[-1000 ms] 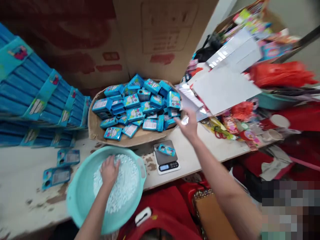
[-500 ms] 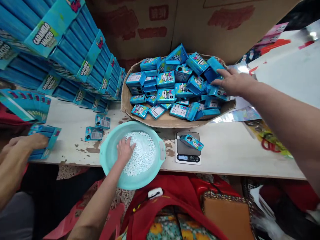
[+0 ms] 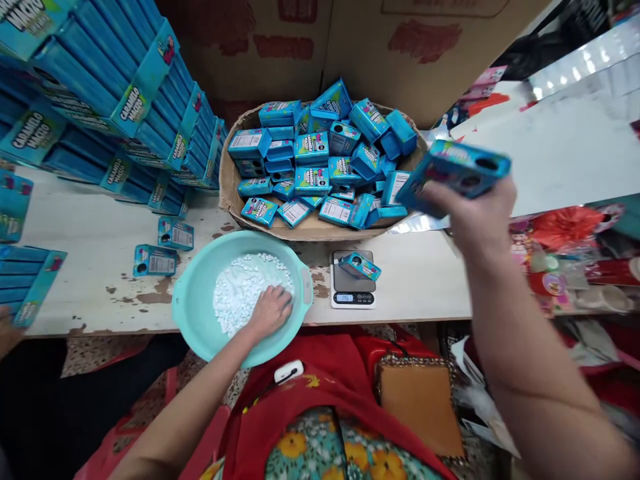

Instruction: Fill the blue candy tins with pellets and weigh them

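My right hand (image 3: 473, 217) holds a small blue box (image 3: 457, 175) lifted in the air, right of a cardboard tray (image 3: 300, 230) heaped with several like blue boxes (image 3: 320, 157). My left hand (image 3: 270, 311) rests in the small white tablets (image 3: 245, 290) inside a teal basin (image 3: 200, 313) at the table's front edge, its fingers curled into them. Another blue box (image 3: 360, 267) lies on a small digital scale (image 3: 353, 283) between basin and tray.
Stacks of long blue cartons (image 3: 110, 100) rise at the left. Two loose blue boxes (image 3: 165, 250) lie on the white worn table (image 3: 90, 240). Another person's hand (image 3: 7, 330) shows at the far left. Cardboard cartons (image 3: 360, 40) stand behind. Clutter and a white sheet (image 3: 560, 147) fill the right.
My right hand took a blue box from the tray and lifted it up and right. My left hand slid to the basin's right side, still in the tablets.
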The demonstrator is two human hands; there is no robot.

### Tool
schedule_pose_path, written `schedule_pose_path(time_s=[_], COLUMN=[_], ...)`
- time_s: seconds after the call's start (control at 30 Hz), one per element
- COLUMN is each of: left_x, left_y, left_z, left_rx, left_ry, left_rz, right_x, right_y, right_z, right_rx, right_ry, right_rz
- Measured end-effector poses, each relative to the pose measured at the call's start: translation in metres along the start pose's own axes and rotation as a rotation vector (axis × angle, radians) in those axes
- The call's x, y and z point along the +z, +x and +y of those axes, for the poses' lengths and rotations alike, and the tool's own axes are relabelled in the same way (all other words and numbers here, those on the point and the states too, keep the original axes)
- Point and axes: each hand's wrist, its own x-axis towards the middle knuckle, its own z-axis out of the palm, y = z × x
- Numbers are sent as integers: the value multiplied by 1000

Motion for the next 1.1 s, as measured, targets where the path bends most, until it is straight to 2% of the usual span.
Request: schedule_pose_path(time_s=[0.07, 0.17, 0.23, 0.27, 0.33, 0.43, 0.57, 0.67, 0.77, 0.83, 0.9, 1.0, 1.1], left_x=[0, -3, -4, -5, -5, -2, 0, -5, -16, -25, -32, -42, -51], left_y=[-22, -54, -64, -67, -69, -72, -74, -72, -68, -64, -57, -48, -45], left_z=[-8, -24, -32, -35, -39, -41, -48, -56, -62, -64, -69, -84, -101], left_rx=[50, 42, -17, -43, -66, -92, -243, -339, -441, -502, -536, -549, -540], left_ry=[45, 90, 103, 105, 91, 15, -179, -429, -943, -1314, -1583, -1777, -1891], left_rz=[-61, -146, -198, -217, -235, -260, -253, -133, 42, 142, 208, 257, 258], right_x=[29, 91, 131, 148, 172, 186, 187, 186, 188, 190, 192, 193, 188], right_y=[-70, -173, -223, -240, -260, -267, -267, -270, -274, -276, -276, -268, -250], right_z=[-34, -71, -82, -83, -80, -71, -69, -70, -69, -68, -69, -77, -85], right_rx=[210, 510, 526, 466, 325, 192, 131, 83, 79, 106, 147, 268, 576], right_ry=[329, 620, 619, 567, 413, 240, 155, 108, 45, 6, 6, 164, 539], right_rz=[-87, -349, -421, -460, -450, -388, -346, -327, -313, -298, -288, -280, -323])
